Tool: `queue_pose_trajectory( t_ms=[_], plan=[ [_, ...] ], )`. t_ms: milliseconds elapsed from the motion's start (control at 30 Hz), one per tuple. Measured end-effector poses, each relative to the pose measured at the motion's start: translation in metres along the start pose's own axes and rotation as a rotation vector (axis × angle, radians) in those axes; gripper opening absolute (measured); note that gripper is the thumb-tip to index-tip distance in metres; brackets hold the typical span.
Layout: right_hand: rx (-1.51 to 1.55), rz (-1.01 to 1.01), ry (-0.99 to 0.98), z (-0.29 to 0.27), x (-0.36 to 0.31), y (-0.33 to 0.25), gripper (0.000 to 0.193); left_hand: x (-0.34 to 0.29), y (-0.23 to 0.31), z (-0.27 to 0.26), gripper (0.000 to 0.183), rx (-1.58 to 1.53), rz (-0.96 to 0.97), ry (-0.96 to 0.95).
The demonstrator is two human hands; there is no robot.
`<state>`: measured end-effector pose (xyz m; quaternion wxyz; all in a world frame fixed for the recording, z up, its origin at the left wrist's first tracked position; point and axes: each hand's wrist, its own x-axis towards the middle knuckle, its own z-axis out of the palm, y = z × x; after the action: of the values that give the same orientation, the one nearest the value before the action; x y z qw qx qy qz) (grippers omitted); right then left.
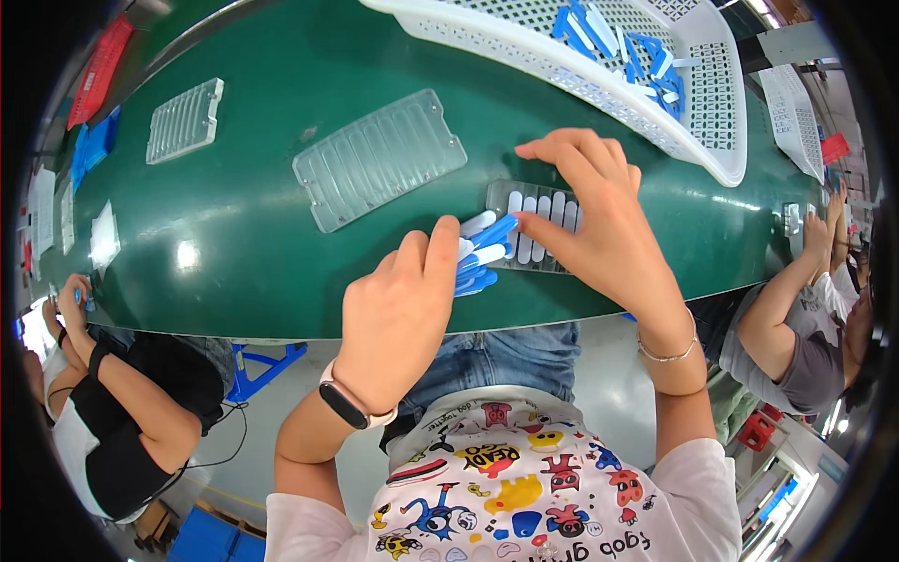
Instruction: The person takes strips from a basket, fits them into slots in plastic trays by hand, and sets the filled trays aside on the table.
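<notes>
My left hand (398,304) is closed around a bunch of flat, round-ended blue and white plastic pieces (482,258), which stick out to the right of its fingers. Just right of it, a clear ribbed tray (501,192) lies on the table with several white pieces (544,225) side by side in its slots. Over this tray's right part is my right hand (599,220), open, its thumb and fingers spread wide. Its thumb tip is at the end of a blue piece in the bunch; whether they touch I cannot tell. The right hand hides part of the tray.
A larger clear ribbed tray (379,159) lies on the green table (253,244), with another (185,122) farther left. A white perforated basket (562,70) holding loose blue and white pieces stands at the far right. Co-workers' arms (140,393) show at both sides.
</notes>
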<state>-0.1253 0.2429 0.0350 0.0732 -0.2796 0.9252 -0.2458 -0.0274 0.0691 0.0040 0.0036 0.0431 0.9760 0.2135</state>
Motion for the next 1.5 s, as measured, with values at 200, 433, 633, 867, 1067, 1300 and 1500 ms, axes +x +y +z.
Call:
queue_pose_trajectory(
  t_ms=[200,433,633,867,1067,1300,1500],
  plan=[
    [-0.076,-0.153,-0.109,-0.018,-0.035,0.006,0.067,0.002,-0.008,-0.012,0.038,-0.115,-0.046,-0.014],
    [0.014,-0.388,-0.229,0.009,-0.018,-0.027,0.073,-0.056,-0.038,-0.036,0.024,-0.644,-0.284,0.285],
    [0.078,-0.725,-0.111,0.091,0.047,-0.114,0.071,-0.106,-0.043,-0.052,0.027,-1.185,-0.611,0.786],
    [-0.075,-0.734,-0.046,0.136,0.17,-0.196,0.071,-0.119,-0.051,-0.042,0.029,-1.214,-0.754,0.643],
    [-0.202,-0.64,-0.057,0.147,0.232,-0.187,0.056,-0.117,-0.049,-0.026,0.025,-1.232,-0.679,0.503],
    [-0.131,-0.663,-0.001,0.109,0.155,-0.121,0.045,-0.127,-0.083,-0.041,0.025,-1.181,-0.727,0.704],
    [-0.178,-0.613,0.141,0.079,0.087,-0.074,0.045,-0.112,-0.076,-0.035,0.023,-1.265,-0.676,0.632]
  ],
)
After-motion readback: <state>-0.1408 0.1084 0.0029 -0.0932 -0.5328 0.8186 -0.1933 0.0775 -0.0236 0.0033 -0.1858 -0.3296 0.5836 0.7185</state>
